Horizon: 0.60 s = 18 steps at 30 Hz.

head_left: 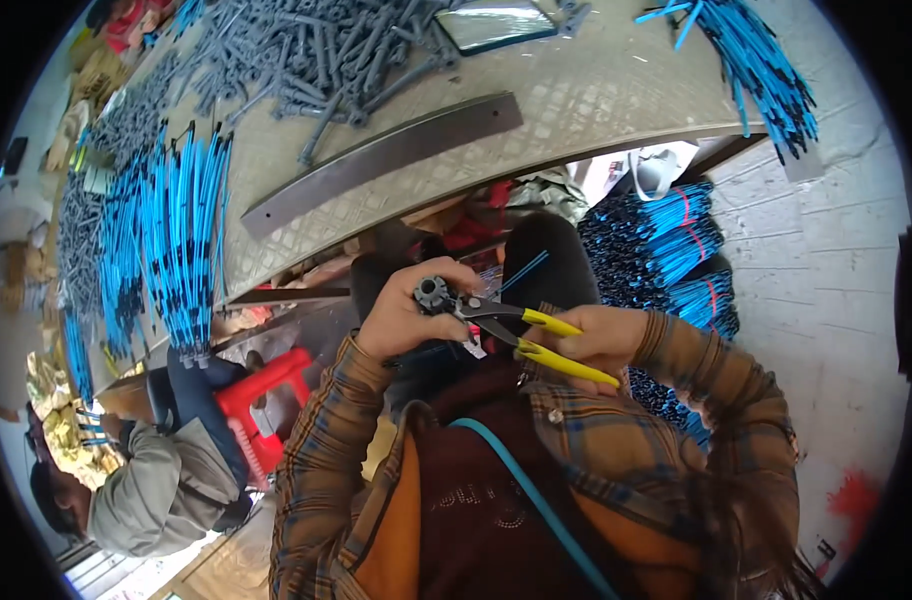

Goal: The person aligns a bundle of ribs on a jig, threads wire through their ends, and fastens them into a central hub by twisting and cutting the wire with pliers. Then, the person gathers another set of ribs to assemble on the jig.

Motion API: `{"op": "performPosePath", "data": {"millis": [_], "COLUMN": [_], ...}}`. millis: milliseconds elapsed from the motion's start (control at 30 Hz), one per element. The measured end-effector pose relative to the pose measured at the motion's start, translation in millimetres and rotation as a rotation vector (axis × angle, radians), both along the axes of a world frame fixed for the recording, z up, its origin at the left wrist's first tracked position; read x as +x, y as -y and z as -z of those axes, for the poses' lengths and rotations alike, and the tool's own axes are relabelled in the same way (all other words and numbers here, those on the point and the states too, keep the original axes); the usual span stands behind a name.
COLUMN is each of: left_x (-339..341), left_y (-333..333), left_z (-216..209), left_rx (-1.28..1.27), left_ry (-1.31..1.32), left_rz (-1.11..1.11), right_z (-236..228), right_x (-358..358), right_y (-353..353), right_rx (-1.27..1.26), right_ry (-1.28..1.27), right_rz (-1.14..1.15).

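Note:
My left hand (394, 318) is closed around a dark grey part with a round, toothed end (433, 293), held in front of my lap. In my right hand (611, 335) is a pair of pliers (551, 358) with yellow handles, spread apart. The dark jaws of the pliers reach to the fingers of my left hand, beside the grey part. Whether they grip anything is hidden by those fingers. Just beyond the pliers, two thin blue rods (526, 270) stick up over my knee.
A table (616, 100) holds a heap of grey plastic pieces (316, 50), a flat metal bar (386, 160), a framed glass panel (496, 25) and blue rods (761, 70). More blue rods (186, 230) stand left. Bundled rods (686, 225) lie right. A co-worker (166, 490) sits left by a red stool (266, 410).

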State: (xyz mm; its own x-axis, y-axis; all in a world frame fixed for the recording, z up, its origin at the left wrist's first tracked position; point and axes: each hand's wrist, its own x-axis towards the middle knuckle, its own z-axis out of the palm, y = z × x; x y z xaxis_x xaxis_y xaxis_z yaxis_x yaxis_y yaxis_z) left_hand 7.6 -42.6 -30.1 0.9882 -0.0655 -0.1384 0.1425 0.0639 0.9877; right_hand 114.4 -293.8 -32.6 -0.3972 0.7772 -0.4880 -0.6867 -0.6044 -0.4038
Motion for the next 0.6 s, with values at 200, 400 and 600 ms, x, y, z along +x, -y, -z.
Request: {"op": "performPosePath", "data": {"millis": [200,400,600], "left_x": [-7.9,-5.2,4.7], "left_y": [-4.9,-8.4,-4.3], "left_z": [9.5,12.0,15.1], "left_rx": [-0.021,-0.032,-0.106], "left_ry": [0.062,0.048,0.015], "left_rz": [-0.029,-0.024,0.081], "right_z": [-10.3,1.8,96.7], "right_x": [12.1,-9.4,-65.7], "right_y": [-6.8,-3.8,18.3], "right_rx": [0.24,0.0,0.162], "right_ry": [0.526,0.083,-0.307], "right_rz": [0.007,0.094,0.397]}}
